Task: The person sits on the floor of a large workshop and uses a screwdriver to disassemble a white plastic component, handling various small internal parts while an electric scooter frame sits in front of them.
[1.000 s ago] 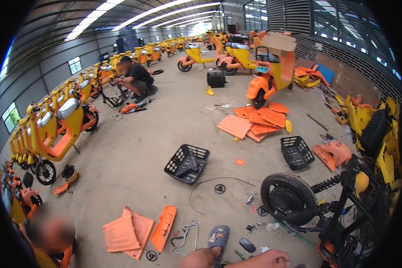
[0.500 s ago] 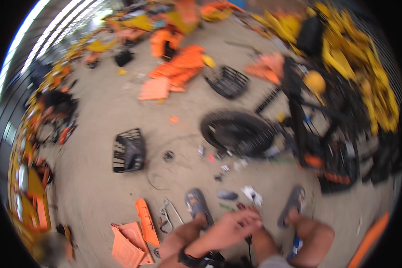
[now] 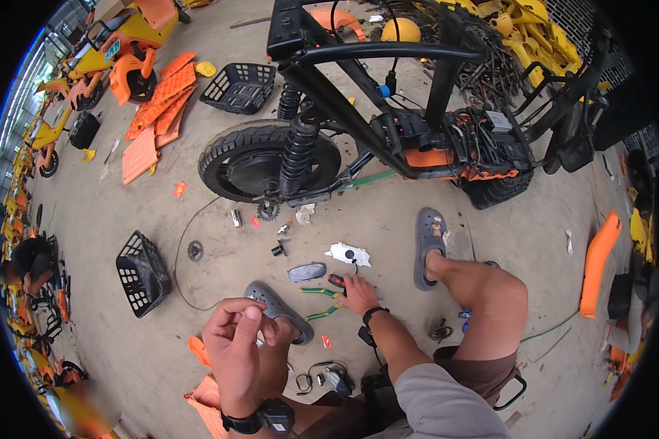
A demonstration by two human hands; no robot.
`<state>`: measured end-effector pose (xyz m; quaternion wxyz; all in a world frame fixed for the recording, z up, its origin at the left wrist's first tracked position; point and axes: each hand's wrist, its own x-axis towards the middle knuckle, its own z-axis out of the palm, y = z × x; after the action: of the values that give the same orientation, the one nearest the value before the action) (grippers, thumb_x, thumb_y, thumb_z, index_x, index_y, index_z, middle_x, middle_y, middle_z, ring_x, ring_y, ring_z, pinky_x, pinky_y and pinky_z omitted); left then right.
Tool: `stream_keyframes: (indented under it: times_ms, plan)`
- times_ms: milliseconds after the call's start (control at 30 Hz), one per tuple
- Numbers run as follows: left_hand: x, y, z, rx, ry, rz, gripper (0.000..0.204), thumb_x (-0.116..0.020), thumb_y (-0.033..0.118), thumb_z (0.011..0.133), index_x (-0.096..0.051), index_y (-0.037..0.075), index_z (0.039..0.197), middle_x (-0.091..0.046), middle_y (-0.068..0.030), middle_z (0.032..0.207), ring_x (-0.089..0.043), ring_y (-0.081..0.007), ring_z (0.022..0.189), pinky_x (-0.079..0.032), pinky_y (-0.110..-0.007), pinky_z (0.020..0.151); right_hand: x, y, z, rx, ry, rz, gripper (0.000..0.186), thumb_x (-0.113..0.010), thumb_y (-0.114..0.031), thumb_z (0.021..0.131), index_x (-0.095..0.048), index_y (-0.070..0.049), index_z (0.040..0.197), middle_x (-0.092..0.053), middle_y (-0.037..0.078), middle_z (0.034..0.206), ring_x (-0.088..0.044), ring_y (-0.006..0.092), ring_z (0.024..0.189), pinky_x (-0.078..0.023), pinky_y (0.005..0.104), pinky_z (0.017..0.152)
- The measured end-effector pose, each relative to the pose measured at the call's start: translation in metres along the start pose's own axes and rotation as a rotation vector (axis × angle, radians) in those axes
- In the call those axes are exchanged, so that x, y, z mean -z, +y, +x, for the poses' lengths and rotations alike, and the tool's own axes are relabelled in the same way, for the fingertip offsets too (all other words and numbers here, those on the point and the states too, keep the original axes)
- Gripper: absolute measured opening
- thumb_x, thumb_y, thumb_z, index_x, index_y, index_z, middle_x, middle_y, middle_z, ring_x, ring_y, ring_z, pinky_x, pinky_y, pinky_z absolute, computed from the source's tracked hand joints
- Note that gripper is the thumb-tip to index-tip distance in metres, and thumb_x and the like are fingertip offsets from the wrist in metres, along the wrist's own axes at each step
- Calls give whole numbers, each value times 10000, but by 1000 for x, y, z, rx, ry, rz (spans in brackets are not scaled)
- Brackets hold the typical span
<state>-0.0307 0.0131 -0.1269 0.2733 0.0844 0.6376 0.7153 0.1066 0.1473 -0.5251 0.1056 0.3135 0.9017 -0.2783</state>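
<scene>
Pliers (image 3: 322, 302) now beside open right hand (image 3: 359, 294); left hand (image 3: 236, 338), formerly low, raised with pinched fingers.

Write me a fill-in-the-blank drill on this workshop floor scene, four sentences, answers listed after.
1. The right hand reaches down to the floor beside the green-handled ____.
2. The left hand is raised, and on its wrist sits a black ____.
3. Both feet wear grey ____.
4. The stripped bike frame has its black rear wheel resting on the ____ floor.

Missing words: pliers; watch; clogs; concrete.
</scene>
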Motion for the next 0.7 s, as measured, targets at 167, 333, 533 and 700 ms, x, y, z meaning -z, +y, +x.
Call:
stream_keyframes:
  times_ms: [167, 333, 533, 700]
  plan:
    - [-2, -2, -1, -4, 17, 35, 175, -610, 158, 963, -591, -7, 911, -558, -56, 616, -510, -131, 509, -490, -304, 598, -7, 5, 3, -16, 2, 40, 703, -765, -217, 725, -433, -96, 1333, -590, 193, 1115, -591, 374, 1064, -513, 466, 880]
    - [-2, 0, 2, -37, -4, 25, 156, -595, 143, 969, -594, -7, 925, -549, -49, 633, -499, -123, 512, -478, -305, 598, 3, -2, 1, -143, -40, 232, 765, -804, -225, 692, -438, -103, 1353, -663, 201, 1061, -633, 401, 1011, -521, 482, 850]
    - [2, 2, 0, -34, -57, -3, 161, -597, 146, 971, -605, -14, 958, -555, -44, 679, -523, -122, 575, -470, -298, 593, 24, -25, -15, -280, 20, 904, 628, -762, -157, 750, -517, -93, 1326, -697, 138, 895, -710, 273, 830, -550, 379, 689]
    - [3, -2, 5, -16, -125, 46, 152, -592, 129, 967, -624, -17, 997, -566, -30, 726, -574, -121, 653, -490, -276, 610, 76, -33, -18, -320, 7, 1378, 579, -709, -80, 790, -510, -25, 1332, -676, 67, 842, -648, 138, 663, -528, 275, 611]
